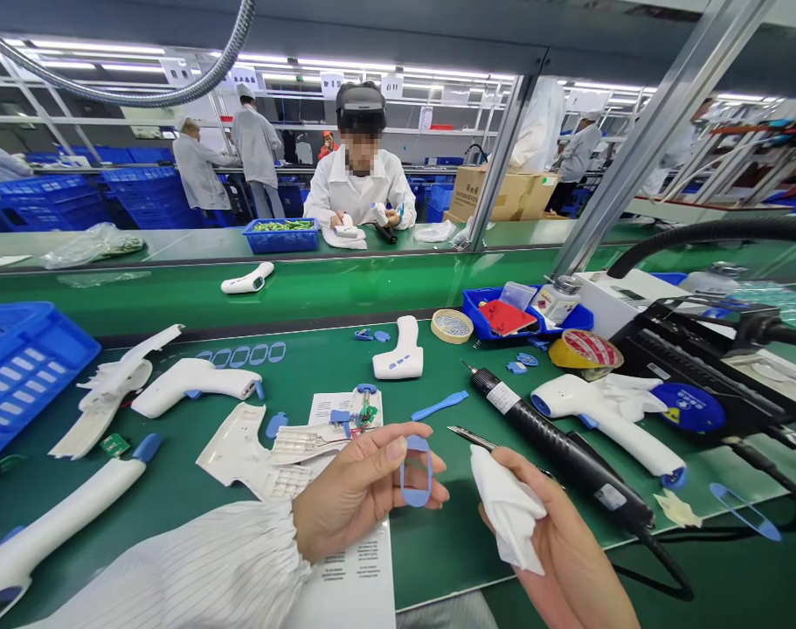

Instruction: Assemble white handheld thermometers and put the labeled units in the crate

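Observation:
My left hand (349,489) pinches a small blue oval bezel (416,498) between thumb and fingers, its opening facing me. In my right hand (561,533) are a folded white wipe (506,507) and a pair of metal tweezers (471,437), whose tips point left toward the bezel without touching it. Part of the tweezers is hidden behind the wipe and fingers. Below my left hand lies a printed sheet (362,577). Beyond it rests an opened white thermometer housing (240,450) with wires and a small circuit board (366,406).
White thermometer guns (197,384) lie left and right. A black electric screwdriver (555,445) is beside my right hand. A blue pry tool (440,404), tape roll (452,326) and blue crate (34,376) surround the work area. A co-worker (362,188) sits across the green conveyor (358,293).

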A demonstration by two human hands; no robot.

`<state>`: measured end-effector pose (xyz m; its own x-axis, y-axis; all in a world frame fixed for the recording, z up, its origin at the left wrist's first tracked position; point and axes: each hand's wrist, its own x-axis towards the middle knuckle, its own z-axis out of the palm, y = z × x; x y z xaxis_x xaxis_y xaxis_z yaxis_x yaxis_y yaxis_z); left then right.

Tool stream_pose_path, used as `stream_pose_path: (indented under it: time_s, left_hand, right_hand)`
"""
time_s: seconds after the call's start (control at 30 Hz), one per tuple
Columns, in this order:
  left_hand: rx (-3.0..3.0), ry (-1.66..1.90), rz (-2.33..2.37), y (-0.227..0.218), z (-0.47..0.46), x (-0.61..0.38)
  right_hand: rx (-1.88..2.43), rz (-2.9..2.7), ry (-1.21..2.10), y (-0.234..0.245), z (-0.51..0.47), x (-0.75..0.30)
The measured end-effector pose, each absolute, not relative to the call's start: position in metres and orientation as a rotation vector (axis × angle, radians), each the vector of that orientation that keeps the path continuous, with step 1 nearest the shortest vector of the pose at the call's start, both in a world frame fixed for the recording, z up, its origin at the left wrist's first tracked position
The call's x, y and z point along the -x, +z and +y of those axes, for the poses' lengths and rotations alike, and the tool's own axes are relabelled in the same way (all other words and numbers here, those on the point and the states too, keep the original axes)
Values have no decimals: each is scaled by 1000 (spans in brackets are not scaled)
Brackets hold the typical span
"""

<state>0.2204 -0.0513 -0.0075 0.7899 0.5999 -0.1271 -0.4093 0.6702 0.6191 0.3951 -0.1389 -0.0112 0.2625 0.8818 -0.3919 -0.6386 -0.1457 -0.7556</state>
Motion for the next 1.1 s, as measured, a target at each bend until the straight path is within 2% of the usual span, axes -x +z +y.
stream_pose_path:
  time_s: [0.4, 0.9, 1.1]
  left_hand:
    - [-562, 572, 340, -11, -55, -224]
    - [-544, 567, 378, -15, -53, -225]
    - [-514, 569, 420, -14, -55, -225]
  right_hand:
    - [1160, -352, 1385, 0, -141, -398]
    - [917, -363, 1477, 4, -141, -408]
    - [1303, -612, 1198, 26, -123, -449]
